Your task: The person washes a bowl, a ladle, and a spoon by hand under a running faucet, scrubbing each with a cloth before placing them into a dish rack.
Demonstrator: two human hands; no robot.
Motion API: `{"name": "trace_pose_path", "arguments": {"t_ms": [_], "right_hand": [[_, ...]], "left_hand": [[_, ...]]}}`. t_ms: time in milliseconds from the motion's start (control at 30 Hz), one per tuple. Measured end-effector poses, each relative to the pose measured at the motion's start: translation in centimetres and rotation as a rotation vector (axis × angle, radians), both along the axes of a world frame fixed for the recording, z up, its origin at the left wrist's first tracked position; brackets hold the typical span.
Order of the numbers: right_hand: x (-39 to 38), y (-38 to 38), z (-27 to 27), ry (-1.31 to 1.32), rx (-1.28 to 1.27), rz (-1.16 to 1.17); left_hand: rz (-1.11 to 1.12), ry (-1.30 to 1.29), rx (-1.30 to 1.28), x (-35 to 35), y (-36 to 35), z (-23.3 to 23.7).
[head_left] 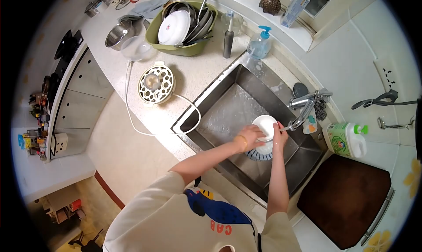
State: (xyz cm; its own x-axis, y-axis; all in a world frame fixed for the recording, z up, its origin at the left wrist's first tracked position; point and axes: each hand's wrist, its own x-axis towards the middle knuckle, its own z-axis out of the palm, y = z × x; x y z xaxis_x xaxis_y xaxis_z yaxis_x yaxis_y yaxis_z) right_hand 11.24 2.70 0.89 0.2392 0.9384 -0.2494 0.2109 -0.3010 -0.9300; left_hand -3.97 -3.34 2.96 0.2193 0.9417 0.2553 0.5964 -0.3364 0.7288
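A small white bowl [265, 124] is held over the sink [237, 96], tilted with its inside facing up. My right hand [279, 137] grips its right side close under the faucet's spout [303, 113]. Fingers of my left hand [249, 138] are bent against the bowl's lower left rim, and their tips are partly hidden. Just below both hands, another white bowl [264, 148] and a dish with dark blue stripes [258, 155] sit in the sink, partly covered by my hands.
A green basin [176, 49] of dishes and pans stands on the counter, near a white holed appliance [156, 83] with a cord. A blue soap bottle [260, 44] is behind the sink. To the right are a green-capped jug [347, 140] and a dark brown board [345, 199].
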Motion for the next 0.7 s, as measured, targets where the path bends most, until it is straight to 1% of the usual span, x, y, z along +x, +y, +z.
{"name": "trace_pose_path", "arguments": {"t_ms": [33,100,133,167,233,267,300,367,400,433,500,533,567,633,667,700], "right_hand": [[0.0,0.0,0.3,-0.002,0.012,0.006],[0.5,0.0,0.7,0.04,-0.024,-0.064],[1.4,-0.1,0.9,-0.004,-0.115,0.018],[2.2,-0.6,0.9,-0.006,-0.109,0.02],[3.4,-1.6,1.3,0.485,-0.309,-0.128],[4.0,-2.0,0.9,0.48,-0.344,-0.023],[4.1,-2.5,0.6,0.482,-0.342,-0.019],[3.2,-3.1,0.2,1.02,-0.346,-0.013],[2.6,-3.0,0.6,1.156,-0.338,-0.007],[2.1,-2.9,1.1,1.162,-0.341,-0.001],[1.5,-3.0,1.6,1.083,-0.346,-0.029],[1.6,-2.8,1.3,1.098,-0.326,-0.018],[2.0,-2.7,0.6,1.102,-0.327,-0.016],[2.6,-2.4,-0.1,1.088,-0.252,-0.049],[3.2,-2.4,-0.4,1.248,-0.234,0.034],[3.5,-2.5,-0.8,1.25,-0.236,0.031]], "left_hand": [[0.006,-0.002,0.012,1.2,0.5,0.3],[-0.2,0.376,-0.244,2.8,1.4,0.7],[-0.195,0.373,-0.235,3.0,1.8,0.9],[-0.141,0.264,-0.285,3.1,2.1,1.1],[-0.033,0.046,-0.381,3.1,2.9,1.3],[-0.056,-0.078,-0.499,2.7,3.8,0.8],[-0.052,-0.076,-0.496,2.7,3.9,-0.2],[-0.213,-0.907,-0.798,2.4,4.2,-1.8],[-0.213,-0.92,-0.804,2.0,4.0,-0.9],[-0.206,-0.915,-0.802,1.6,4.0,-0.8],[-0.174,-1.179,-0.961,0.5,3.9,-0.7],[-0.167,-1.218,-1.012,-0.1,3.8,-1.1],[-0.164,-1.215,-1.011,-0.5,3.6,-1.4],[0.069,-1.182,-1.136,-1.1,3.4,-2.4],[0.041,-1.207,-1.115,-1.4,3.2,-2.9],[0.043,-1.205,-1.119,-1.6,3.0,-2.5]]}}
